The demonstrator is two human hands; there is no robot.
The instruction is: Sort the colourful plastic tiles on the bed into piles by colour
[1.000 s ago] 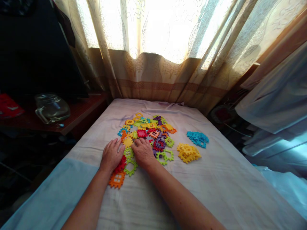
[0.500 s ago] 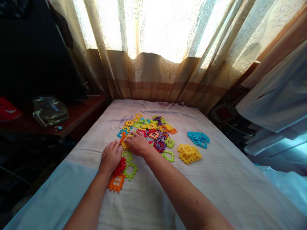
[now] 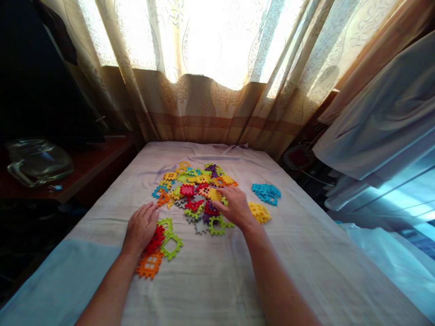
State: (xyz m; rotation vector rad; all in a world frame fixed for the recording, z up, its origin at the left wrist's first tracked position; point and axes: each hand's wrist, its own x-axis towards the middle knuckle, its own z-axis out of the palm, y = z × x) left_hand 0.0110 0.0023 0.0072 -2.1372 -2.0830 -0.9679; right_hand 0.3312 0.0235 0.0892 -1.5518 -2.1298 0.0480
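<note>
My right hand [image 3: 236, 204] is over the right side of a mixed heap of plastic interlocking tiles [image 3: 187, 190], its thumb and fingers closed on a yellow tile [image 3: 214, 194]. Flat on the sheet, with fingers stretched out, my left hand [image 3: 141, 227] lies beside a red tile [image 3: 157, 237] and partly covers it. Close to that hand are a green frame tile [image 3: 171, 245] and an orange window tile [image 3: 150, 265]. A yellow pile [image 3: 260, 213], partly behind my right hand, and a blue pile [image 3: 267, 193] lie to the right of the heap.
A pale sheet [image 3: 210, 280] covers the surface under the tiles. On the left, a glass jug [image 3: 41, 160] stands on a dark wooden table [image 3: 102, 156] by a black screen [image 3: 41, 81]. Curtains [image 3: 204, 108] hang behind, and cloth [image 3: 377, 117] hangs at the right.
My right hand has moved right across the heap, carrying the yellow tile away from beside my left hand. The left hand stays resting near the red tile. The view has shifted slightly right.
</note>
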